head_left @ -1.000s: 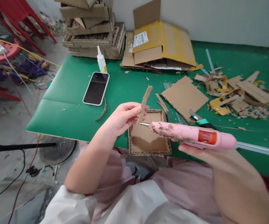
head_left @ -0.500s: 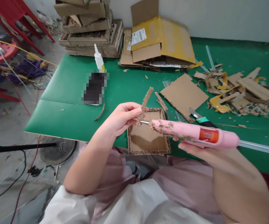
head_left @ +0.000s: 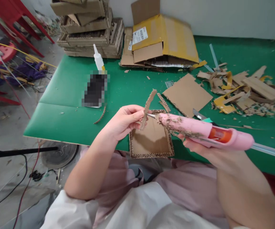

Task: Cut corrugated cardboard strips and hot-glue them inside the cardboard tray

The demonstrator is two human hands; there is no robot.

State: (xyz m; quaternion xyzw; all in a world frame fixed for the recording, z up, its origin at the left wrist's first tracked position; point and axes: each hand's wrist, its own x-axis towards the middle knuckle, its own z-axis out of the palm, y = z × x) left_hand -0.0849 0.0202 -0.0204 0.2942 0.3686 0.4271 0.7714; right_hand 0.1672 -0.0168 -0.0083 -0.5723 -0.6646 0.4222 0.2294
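Observation:
Between thumb and fingers, my left hand (head_left: pixel 125 122) pinches a narrow cardboard strip (head_left: pixel 150 101), which stands nearly upright. My right hand (head_left: pixel 206 152) is wrapped round a pink hot glue gun (head_left: pixel 187 128) from below. Its metal nozzle meets the strip close to my left fingertips. Scraps of cardboard cling to the gun's front, and a clear glue stick (head_left: pixel 271 150) juts from its back end. Underneath both hands lies a shallow cardboard tray (head_left: pixel 151 155) with corrugated edges, at the table's front edge. Loose cardboard strips (head_left: pixel 163 102) rest just behind it.
On the green table (head_left: pixel 56 95) are a phone-like blurred object (head_left: pixel 95 90), a white glue bottle (head_left: pixel 98 58) and a square cardboard sheet (head_left: pixel 187 93). A utility knife (head_left: pixel 199 115) lies near a scrap pile (head_left: pixel 247 90). Stacked cardboard trays (head_left: pixel 90 41) and a taped box (head_left: pixel 166 41) stand behind.
The glue gun's nozzle has moved up along the strip, from its lower end towards the middle. The gun now tilts more, its back end slightly lower and further right. My left hand keeps its pinch.

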